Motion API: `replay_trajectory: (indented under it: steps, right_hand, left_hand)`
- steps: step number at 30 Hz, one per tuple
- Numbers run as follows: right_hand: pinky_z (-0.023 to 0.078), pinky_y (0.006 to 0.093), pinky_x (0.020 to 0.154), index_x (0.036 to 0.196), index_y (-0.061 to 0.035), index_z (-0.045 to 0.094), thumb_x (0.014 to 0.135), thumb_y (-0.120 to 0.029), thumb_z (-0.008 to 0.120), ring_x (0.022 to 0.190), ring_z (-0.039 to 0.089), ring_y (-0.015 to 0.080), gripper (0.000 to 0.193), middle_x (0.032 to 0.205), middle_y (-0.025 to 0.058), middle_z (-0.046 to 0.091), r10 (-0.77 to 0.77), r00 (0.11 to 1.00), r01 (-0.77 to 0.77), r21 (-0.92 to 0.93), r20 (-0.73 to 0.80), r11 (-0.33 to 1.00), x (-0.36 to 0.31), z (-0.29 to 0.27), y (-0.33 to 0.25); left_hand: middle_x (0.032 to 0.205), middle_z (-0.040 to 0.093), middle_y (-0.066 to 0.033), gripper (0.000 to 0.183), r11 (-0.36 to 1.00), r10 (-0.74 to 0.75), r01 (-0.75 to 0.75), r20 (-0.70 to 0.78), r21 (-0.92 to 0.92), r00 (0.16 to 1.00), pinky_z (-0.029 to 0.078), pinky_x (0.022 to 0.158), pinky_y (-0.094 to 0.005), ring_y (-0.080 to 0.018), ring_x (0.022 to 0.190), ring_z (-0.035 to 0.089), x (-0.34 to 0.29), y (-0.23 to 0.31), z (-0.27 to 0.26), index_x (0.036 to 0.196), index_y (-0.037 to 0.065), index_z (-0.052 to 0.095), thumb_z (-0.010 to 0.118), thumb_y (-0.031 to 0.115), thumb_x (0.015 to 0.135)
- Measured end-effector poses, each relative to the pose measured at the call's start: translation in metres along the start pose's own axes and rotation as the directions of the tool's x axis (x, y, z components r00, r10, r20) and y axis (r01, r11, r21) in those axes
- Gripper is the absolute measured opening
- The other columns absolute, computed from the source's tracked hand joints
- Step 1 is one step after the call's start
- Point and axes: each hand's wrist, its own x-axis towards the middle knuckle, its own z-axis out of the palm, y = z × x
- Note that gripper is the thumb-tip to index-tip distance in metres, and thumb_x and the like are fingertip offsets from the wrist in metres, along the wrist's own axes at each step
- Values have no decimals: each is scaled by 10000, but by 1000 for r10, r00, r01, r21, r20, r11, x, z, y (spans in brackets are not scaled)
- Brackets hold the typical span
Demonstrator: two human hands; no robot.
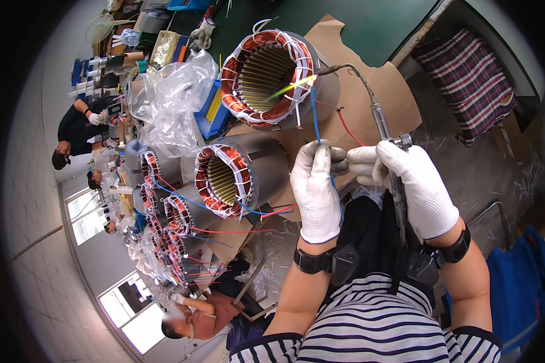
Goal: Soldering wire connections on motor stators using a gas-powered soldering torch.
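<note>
My left hand (316,196), in a white work glove, pinches a blue wire (316,118) that runs up to a motor stator (328,91). The stator lies on its side, its copper windings (231,91) bound with white lacing. In my gloved right hand (422,190) is a gas torch (378,118) with a thin bent neck. A yellow-green flame (290,88) crosses the front of the windings, close to the blue wire's upper end. The red wire (347,127) from the stator reaches down to my right fingertips; whether they grip it, I cannot tell.
Brown cardboard (375,85) lies under the stator on a green surface. Left of it are a second stator (263,166), a blue bin (207,126) and clear plastic (169,103). More wired stators line up beyond, with several people nearby. A plaid cloth (469,85) is at right.
</note>
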Motion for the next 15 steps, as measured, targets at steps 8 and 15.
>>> replay_trajectory:
  steps: [8,15]
  right_hand:
    - [445,258,762,1008,93,615,897,-288,524,867,616,173,407,767,73,606,6,1000,-5,3,-8,1000,0,-1,1]
    - [438,250,755,1012,94,617,897,-288,523,852,611,167,410,731,58,582,6,1000,-6,-1,-21,1000,0,0,1]
  left_hand:
    - [806,606,-71,171,1000,5,-5,-2,11,1000,476,690,-259,-119,715,574,0,0,0,958,22,559,526,183,911]
    - [809,604,-71,172,1000,0,0,1,0,1000,476,694,-259,-120,716,575,0,0,0,966,21,558,524,181,911]
